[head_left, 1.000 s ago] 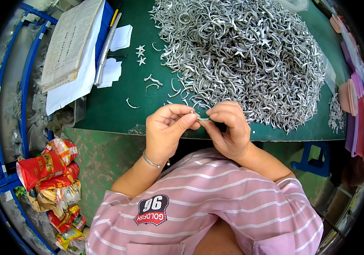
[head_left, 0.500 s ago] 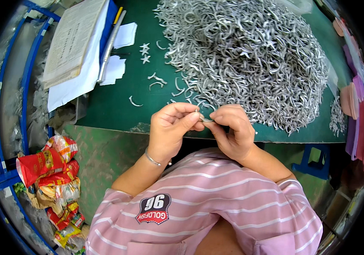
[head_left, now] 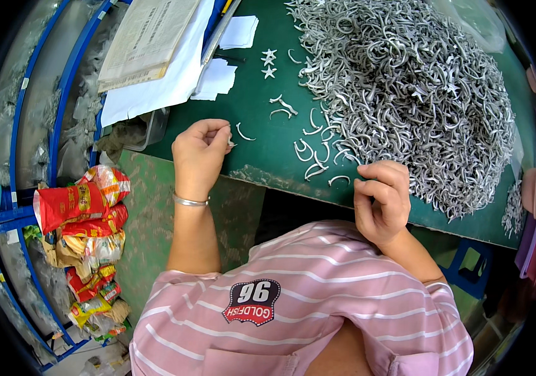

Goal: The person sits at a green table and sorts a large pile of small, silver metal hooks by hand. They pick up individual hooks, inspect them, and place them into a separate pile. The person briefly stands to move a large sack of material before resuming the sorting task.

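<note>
My left hand is over the green table's near edge at the left, thumb and fingers pinched together. A small pale silvery piece peeks out below the fingertips; its full shape is hidden. Just right of those fingers lies a curved silver metal piece. My right hand rests by the table's front edge with fingers curled in, and nothing shows between them. Several loose curved pieces lie to its left. Beyond it spreads a big heap of silver curved metal pieces.
Star-shaped metal pieces lie on the green table. Papers and white slips are at the far left. A blue-framed rack and red packets stand left. A blue stool is at right.
My hands have come apart. The left has moved left with a small piece in its fingers, the right a little rightward and nearer. The whole view has shifted, too.
</note>
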Available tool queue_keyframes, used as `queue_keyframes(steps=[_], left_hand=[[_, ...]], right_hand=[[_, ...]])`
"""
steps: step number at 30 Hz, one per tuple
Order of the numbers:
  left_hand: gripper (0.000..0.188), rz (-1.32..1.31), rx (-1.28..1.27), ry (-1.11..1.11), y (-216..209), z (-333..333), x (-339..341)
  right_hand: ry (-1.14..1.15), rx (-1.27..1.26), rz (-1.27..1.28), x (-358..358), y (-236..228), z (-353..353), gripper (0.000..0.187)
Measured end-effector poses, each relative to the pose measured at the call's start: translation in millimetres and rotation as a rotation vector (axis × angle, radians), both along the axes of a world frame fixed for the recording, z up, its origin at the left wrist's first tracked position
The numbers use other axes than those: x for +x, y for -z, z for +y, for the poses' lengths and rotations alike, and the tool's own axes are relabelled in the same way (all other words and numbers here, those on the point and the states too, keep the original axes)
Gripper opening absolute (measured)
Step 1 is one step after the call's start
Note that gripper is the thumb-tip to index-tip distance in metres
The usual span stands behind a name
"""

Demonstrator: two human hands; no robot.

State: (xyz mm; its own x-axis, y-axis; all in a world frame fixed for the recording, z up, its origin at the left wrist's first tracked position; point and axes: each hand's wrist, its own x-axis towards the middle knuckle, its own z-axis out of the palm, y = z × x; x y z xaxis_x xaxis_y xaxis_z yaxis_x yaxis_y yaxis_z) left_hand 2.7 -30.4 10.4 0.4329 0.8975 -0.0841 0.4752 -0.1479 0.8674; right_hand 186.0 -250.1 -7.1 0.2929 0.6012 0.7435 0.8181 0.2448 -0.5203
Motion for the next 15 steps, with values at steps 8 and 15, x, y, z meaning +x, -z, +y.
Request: queue_keyframes(steps=[8, 15], left_hand=[[0.016, -0.011, -0.042, 0.009, -4.8, 0.1, 5.8], [0.016, 0.053, 0.348, 0.343, -0.8, -6.5, 8.7]], right_hand=[[0.010, -0.018, -0.009, 0.7, 0.3, -1.6, 0.030], [-0.004, -0.022, 0.003, 0.8, 1.4, -1.8, 0.030]])
